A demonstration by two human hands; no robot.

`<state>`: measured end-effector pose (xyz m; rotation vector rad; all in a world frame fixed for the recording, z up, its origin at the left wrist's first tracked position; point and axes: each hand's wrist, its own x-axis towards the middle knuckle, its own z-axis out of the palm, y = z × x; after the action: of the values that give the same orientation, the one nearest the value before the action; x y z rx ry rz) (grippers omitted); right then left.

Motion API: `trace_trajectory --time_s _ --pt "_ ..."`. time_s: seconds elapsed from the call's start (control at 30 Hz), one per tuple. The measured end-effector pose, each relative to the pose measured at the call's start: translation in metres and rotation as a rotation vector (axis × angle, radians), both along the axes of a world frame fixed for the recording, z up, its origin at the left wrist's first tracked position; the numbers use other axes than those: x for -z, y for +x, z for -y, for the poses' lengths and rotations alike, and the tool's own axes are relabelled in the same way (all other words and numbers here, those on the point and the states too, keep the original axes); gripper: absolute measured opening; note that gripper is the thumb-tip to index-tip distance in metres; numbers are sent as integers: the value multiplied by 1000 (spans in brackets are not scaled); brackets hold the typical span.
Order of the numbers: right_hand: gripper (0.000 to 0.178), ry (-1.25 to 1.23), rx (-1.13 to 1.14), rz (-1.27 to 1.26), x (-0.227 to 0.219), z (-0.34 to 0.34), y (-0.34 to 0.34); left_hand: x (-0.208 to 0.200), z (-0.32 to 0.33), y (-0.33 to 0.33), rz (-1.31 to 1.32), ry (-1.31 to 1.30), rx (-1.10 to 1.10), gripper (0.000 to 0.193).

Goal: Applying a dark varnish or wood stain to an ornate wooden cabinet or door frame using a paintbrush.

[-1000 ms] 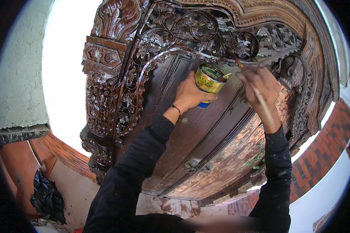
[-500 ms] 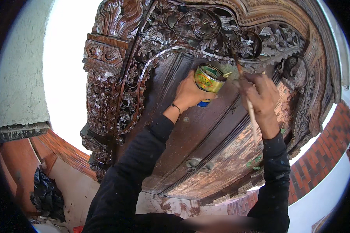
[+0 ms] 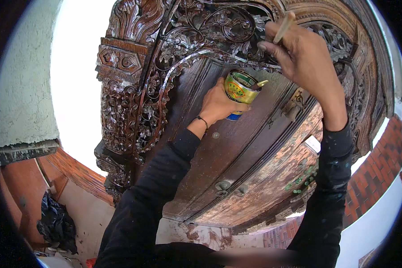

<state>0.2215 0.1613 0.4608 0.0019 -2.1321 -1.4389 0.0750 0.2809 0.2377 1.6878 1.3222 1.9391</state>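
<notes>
The left hand (image 3: 218,103) wraps round an open tin (image 3: 242,91) in front of the dark door panel (image 3: 201,156); its contents are too shaded to make out. The right hand (image 3: 309,56) pinches a pale-handled brush (image 3: 285,27) over the carved wood (image 3: 192,38), its tip apparently hidden behind the fingers.

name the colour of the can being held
The can is yellow and green, blue near its base; head view.

Black plastic bag (image 3: 57,223) lower left — brickwork (image 3: 372,173) right.
</notes>
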Motion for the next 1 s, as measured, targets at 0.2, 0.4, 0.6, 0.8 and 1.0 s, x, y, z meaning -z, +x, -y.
trace_trajectory --time_s 0.2,0.4,0.6,0.8,1.0 --pt "19 -93 71 91 5 10 7 1 -1 -12 19 5 50 130" --pt "11 -290 -150 -8 7 12 55 6 -4 -15 28 40 31 129" --pt "1 -296 -230 -280 12 14 90 6 -1 -11 29 30 16 127" --pt "8 -174 -329 -130 17 2 63 7 -7 -1 9 -7 80 124" --pt "14 -205 -268 -99 15 -3 42 15 -4 5 37 35 59 122"
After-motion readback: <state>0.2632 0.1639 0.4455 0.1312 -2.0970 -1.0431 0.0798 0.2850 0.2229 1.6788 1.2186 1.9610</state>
